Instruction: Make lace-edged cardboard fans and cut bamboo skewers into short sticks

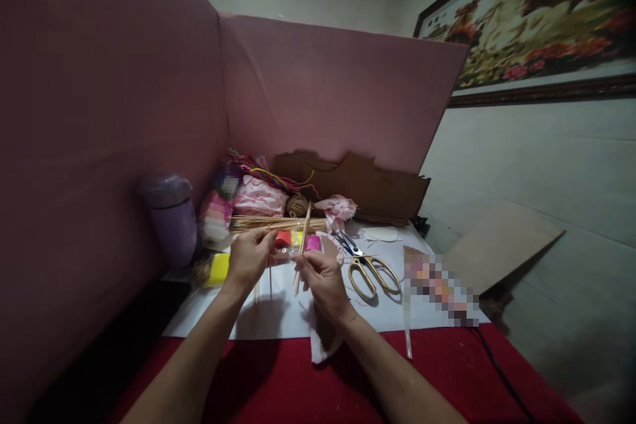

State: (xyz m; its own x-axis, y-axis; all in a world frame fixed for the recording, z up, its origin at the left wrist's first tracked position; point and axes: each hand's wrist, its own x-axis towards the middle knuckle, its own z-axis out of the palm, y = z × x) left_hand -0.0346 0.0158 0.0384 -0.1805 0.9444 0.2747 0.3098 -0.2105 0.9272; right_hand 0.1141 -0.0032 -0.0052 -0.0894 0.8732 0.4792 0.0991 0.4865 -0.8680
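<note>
My right hand (322,279) is closed around a few thin wooden sticks (306,228), which slant upward past the fingertips and poke out a little below. To its left, my left hand (250,257) is pinched closed on a single thin stick (271,283) that hangs down beneath the fingers. Both hands are raised over the white sheet (293,318). Just behind them lie small packets in red (283,238), yellow (297,238) and magenta (313,243). A bundle of sticks (265,223) lies across the sheet behind these.
Gold-handled scissors (366,270) lie to the right, near a clear rod (408,328) and a blurred-out object with a cord. Farther back are a twine ball (298,205), pink cloth (261,197) and torn cardboard (358,189). A purple cup (173,225) and yellow packet (219,269) stand left.
</note>
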